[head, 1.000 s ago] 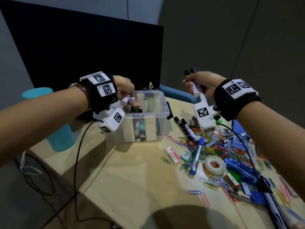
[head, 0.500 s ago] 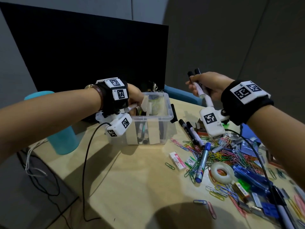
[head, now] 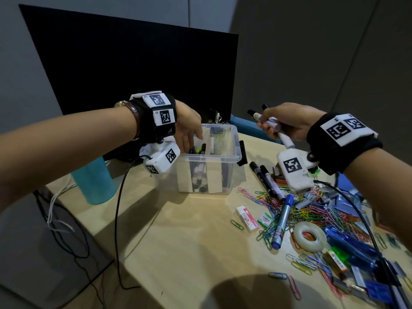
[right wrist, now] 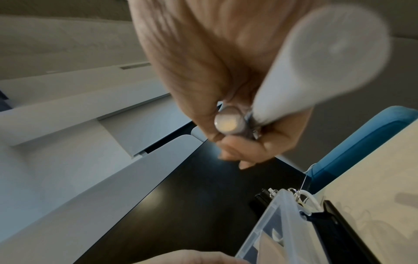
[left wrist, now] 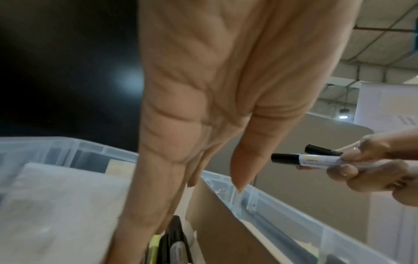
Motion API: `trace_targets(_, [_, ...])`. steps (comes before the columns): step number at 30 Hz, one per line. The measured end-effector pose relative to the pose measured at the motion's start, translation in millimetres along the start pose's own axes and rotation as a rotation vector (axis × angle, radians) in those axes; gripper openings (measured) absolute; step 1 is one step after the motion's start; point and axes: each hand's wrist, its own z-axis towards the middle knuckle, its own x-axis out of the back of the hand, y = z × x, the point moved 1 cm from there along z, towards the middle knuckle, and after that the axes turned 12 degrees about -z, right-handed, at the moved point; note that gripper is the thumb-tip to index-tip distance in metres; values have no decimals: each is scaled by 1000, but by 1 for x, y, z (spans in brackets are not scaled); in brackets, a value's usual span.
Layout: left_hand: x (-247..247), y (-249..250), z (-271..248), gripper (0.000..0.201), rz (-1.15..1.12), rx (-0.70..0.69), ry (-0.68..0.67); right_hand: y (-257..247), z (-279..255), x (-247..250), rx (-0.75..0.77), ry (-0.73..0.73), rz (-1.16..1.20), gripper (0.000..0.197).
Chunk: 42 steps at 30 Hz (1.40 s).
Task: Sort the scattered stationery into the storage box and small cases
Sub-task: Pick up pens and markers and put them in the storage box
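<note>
- Nearest you: one tape roll (head: 310, 236), one blue marker (head: 282, 221), one eraser (head: 247, 218); its print is unreadable.
- Two black markers (head: 266, 181) lie beyond.
- Your right hand (head: 289, 123) grips several markers (head: 270, 126), label unreadable.
- Your left hand (head: 189, 128), fingers straight, reaches into the storage box (head: 231, 156).

text: none legible | marker (left wrist: 316, 160) label: blurred

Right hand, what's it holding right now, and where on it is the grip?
The right hand grips a bundle of black-capped markers around their white barrels, capped ends sticking out. The left hand holds nothing, fingers down in the storage box.
</note>
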Motion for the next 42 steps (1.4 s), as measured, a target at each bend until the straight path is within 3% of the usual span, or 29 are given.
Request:
trace_targets(5, [0,-8,5,55,-81,35,-54,2,0,-5,32,29,5,19])
trace_targets(7, [-1,-9,2,55,-122,14,-54,1,-3,-7,30,-48,-41,17])
trace_targets(10, [2,-5,-15,46,-247,-117,31,-3,-8,-15,17,-242,-186,29])
trace_targets(13, [10,-8,-30,41,-325,-265,150,-5,-5,-33,16,-285,-272,29])
trace_targets(19, [14,-26,-29,37,-55,-380,486,-12,7,-78,109,-194,-376,19])
trace_targets(22, [10,-41,-14,38,72,-341,495,-19,12,-99,130,-107,-412,13])
trace_targets(28, [14,-75,31,50,145,-218,477,-25,18,-110,141,-89,-604,25])
trace_targets(32, [3,-80,33,65,188,-231,554,-27,21,-98,198,175,-678,43])
trace_targets(38, [-21,-79,7,63,358,-179,612,-31,29,-101,49,76,-88,31])
trace_targets(40, [-21,-77,8,59,374,-185,638,-34,27,-109,85,78,-1,19])
trace_targets(42, [-22,-76,7,58,376,-168,648,-35,28,-117,82,85,-35,26])
